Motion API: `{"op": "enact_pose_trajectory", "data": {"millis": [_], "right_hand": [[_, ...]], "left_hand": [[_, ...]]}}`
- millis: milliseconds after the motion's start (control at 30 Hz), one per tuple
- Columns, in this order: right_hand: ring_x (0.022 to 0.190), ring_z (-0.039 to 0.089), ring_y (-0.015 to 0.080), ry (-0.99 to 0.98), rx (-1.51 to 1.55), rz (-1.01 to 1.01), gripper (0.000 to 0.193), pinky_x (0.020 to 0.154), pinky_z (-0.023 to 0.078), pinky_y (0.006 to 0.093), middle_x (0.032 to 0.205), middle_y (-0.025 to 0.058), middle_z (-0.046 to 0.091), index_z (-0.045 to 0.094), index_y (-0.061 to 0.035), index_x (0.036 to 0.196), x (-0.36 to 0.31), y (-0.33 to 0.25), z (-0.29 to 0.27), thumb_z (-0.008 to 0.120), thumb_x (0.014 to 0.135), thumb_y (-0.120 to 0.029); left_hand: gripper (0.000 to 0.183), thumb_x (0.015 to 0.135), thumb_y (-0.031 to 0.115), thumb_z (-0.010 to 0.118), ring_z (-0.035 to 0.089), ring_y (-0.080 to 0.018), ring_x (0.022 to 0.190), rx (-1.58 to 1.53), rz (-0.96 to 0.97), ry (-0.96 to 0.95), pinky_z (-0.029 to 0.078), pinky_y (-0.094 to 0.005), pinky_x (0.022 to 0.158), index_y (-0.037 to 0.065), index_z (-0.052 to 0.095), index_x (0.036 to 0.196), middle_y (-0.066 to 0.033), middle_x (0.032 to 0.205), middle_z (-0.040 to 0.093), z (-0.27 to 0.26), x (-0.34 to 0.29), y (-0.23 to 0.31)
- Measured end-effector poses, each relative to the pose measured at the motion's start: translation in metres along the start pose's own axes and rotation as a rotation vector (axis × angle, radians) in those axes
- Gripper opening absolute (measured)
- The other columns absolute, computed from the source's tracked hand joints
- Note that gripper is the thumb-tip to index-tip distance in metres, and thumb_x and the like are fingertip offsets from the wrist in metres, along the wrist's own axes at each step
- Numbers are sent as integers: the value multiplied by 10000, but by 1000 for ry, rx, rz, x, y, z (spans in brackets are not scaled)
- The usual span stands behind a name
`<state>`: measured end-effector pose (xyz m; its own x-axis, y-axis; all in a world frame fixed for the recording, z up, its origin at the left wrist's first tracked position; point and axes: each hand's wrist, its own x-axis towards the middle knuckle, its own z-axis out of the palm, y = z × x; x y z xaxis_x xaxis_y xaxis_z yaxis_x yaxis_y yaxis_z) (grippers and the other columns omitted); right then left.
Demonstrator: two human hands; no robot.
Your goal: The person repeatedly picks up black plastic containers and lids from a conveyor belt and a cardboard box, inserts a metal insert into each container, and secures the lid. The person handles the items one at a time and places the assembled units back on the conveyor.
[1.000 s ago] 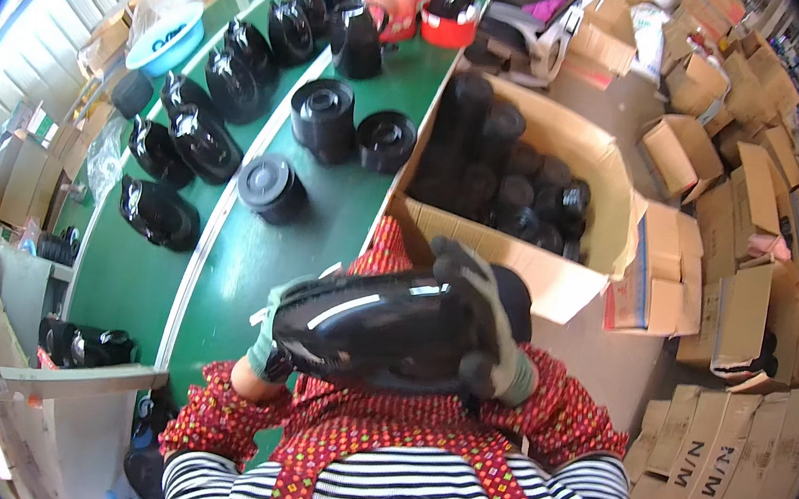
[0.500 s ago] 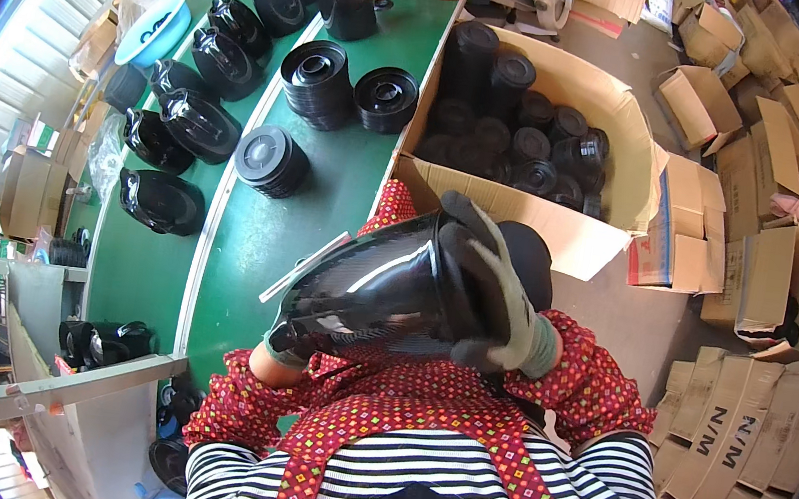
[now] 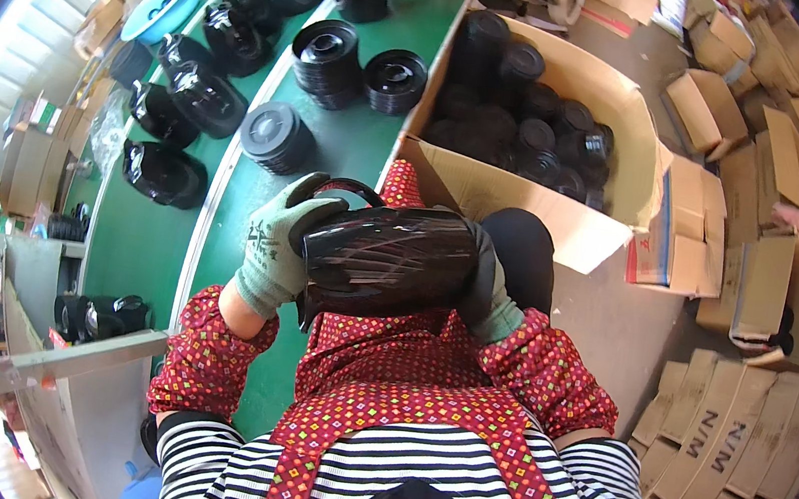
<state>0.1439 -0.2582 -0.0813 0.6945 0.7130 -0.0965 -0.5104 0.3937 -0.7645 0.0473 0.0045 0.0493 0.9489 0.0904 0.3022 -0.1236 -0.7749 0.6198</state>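
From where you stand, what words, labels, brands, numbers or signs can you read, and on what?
Stacked cardboard boxes, lower right: large black letters, legible but not copied here.
Left hand, green glove: dark print, too small to read.
Flapped carton beside the big open carton: red and blue marks, too small.

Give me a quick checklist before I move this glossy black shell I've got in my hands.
1. Left hand gripping the glossy black shell: ok, at its left end.
2. Right hand against the shell's right end: ok; how its fingers grip: cannot tell, they are mostly hidden.
3. Shell standing upright: not ok, it lies sideways across the body.
4. Inside of the shell: cannot tell, only its outside shows.
5. Nearest lid stack upright on the green bench: ok.
6. Carton open: ok.
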Motion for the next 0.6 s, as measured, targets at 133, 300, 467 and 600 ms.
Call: {"op": "enact_pose_trajectory", "data": {"millis": [133,300,467,600], "right_hand": [[1385,555,244,136,-340,-84,511,1203,420,382,1523,151,569,489,8,1545,1,-20,20,491,1137,-301],[1484,468,361,-255,-949,-542,930,1224,388,444,1619,199,462,441,-36,1612,-3,-69,87,882,818,-235],[1493,450,441,-443,-1213,-495,1084,1219,396,495,1630,226,449,481,-82,1601,-8,-93,82,957,631,-160],[1455,497,458,-461,-1143,-399,1018,1203,417,504,1611,247,463,532,-108,1569,-13,-105,71,947,640,-130]], "left_hand": [[387,762,134,847,721,-442,1106,72,5,24,585,-432,948,70,778,1138,-238,1294,696,-24,-3,9],[521,777,162,845,689,-457,1129,307,-141,-223,579,-468,949,68,702,1269,-250,1335,648,-35,13,47],[887,760,85,875,492,-433,1460,-255,-18,-231,462,-507,1160,63,494,1560,-253,1643,397,-51,4,43],[965,663,180,956,308,-475,1586,-223,224,-312,342,-561,1243,79,547,1531,-282,1721,264,-64,-3,34]]}}
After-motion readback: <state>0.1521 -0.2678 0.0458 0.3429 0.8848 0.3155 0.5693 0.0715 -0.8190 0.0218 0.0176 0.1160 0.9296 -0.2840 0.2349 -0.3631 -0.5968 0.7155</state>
